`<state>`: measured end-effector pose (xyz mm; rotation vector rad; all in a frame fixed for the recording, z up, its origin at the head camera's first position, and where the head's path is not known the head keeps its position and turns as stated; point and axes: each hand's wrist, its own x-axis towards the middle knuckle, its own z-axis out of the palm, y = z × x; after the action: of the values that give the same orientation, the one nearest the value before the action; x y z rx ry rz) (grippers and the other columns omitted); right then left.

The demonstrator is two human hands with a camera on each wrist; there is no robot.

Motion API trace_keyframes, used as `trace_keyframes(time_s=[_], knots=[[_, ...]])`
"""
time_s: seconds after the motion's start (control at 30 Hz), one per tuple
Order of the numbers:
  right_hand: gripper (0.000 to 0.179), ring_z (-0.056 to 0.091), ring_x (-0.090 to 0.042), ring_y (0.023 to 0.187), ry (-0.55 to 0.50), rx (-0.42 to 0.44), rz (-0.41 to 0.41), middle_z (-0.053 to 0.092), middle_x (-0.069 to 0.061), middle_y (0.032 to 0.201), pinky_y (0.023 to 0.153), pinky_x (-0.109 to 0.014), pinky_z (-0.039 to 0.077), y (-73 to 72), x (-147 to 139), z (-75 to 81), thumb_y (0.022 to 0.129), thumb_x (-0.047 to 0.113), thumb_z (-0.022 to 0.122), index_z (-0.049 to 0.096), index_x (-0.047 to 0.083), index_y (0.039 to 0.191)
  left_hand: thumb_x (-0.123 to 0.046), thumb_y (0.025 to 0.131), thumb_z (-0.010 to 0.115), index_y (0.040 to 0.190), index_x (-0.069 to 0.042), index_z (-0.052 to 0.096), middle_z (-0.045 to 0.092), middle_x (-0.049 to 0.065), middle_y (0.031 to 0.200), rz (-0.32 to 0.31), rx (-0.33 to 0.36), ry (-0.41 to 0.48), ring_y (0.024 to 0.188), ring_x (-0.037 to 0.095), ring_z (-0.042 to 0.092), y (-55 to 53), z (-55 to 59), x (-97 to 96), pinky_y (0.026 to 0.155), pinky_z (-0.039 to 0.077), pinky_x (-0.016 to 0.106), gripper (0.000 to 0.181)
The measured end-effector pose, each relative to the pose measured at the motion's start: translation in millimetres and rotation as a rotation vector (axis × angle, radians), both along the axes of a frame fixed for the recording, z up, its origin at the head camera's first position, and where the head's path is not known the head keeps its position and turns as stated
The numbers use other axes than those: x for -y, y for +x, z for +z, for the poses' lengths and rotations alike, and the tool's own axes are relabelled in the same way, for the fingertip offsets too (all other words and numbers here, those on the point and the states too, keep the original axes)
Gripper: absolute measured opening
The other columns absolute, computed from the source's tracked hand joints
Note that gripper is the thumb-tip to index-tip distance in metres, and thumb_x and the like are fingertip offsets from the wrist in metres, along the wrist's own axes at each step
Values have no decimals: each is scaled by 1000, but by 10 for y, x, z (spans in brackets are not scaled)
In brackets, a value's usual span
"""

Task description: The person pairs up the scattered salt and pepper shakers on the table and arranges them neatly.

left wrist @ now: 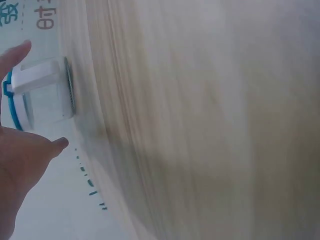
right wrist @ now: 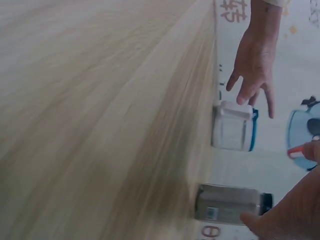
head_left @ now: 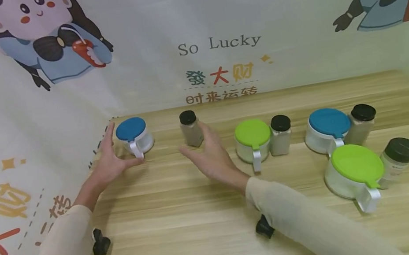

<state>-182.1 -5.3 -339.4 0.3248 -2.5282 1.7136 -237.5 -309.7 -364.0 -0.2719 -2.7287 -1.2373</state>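
At the far left of the table stands a white seasoning jar with a blue lid and a handle [head_left: 140,140]. My left hand [head_left: 107,163] is spread beside it, thumb near the handle and fingers past its left side; in the right wrist view those fingers are straight and apart. A clear square spice bottle with a black cap [head_left: 191,131] stands to the right of that jar. My right hand [head_left: 213,155] reaches round this bottle, thumb in front and fingers on its right side, not curled tightly. In the right wrist view the bottle [right wrist: 227,204] stands on the table, its cap end near the thumb.
Right of my right hand are a green-lidded jar [head_left: 253,137] with a black-capped bottle [head_left: 280,135], a blue-lidded jar [head_left: 327,130] with another bottle [head_left: 360,123], and a green-lidded jar [head_left: 356,170] beside a round bottle [head_left: 398,161]. A printed curtain [head_left: 145,30] hangs behind the table.
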Motion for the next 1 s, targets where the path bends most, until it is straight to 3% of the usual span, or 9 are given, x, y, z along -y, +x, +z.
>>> trace_keyframes(time_s=[0.17,0.3,0.4,0.57,0.7,0.83,1.0], knots=[[85,35,-32,140,-2,-8,-123,30,-14,160,114,-47,31,-292,294,-85,92,17,71,22,7,160,-9,75,90,164,-12,7,-8,28,163,1,-44,-66,149,47,-8,-139,-87,3,109,10,76,121],[88,33,-34,142,4,26,-163,27,-16,162,116,-46,29,-423,385,-122,92,9,70,16,7,161,-3,76,87,163,-8,13,2,34,159,-26,-23,-100,144,55,10,-195,-137,-36,109,19,74,114],[82,35,-34,140,8,4,-188,33,-19,156,114,-45,32,-495,395,-141,94,4,69,20,6,160,-2,77,87,161,-7,15,10,36,155,-30,-9,-104,140,55,20,-196,-127,-60,109,23,71,111],[68,38,-35,132,63,2,-224,39,-21,140,110,-45,36,-570,376,-178,92,12,74,40,4,151,-6,73,91,157,-7,21,12,35,152,-14,20,-97,140,53,20,-115,-94,-84,110,23,69,109],[58,41,-36,127,90,26,-198,40,-22,136,106,-46,38,-597,353,-207,94,20,72,46,3,144,-8,72,92,154,-6,24,18,32,153,-36,28,-13,140,51,24,-62,-75,-107,110,25,68,106],[56,46,-36,127,134,-14,-125,46,-22,137,107,-46,40,-599,334,-219,100,20,65,40,0,146,-5,72,92,159,-11,17,20,28,156,-64,47,78,142,49,25,-68,-62,-94,111,22,67,115],[60,50,-35,126,268,-67,-63,51,-22,138,106,-46,42,-587,314,-236,102,19,61,34,-2,151,-5,71,93,164,-22,7,16,24,162,-94,119,86,146,46,20,-108,-46,-86,114,18,66,128]])
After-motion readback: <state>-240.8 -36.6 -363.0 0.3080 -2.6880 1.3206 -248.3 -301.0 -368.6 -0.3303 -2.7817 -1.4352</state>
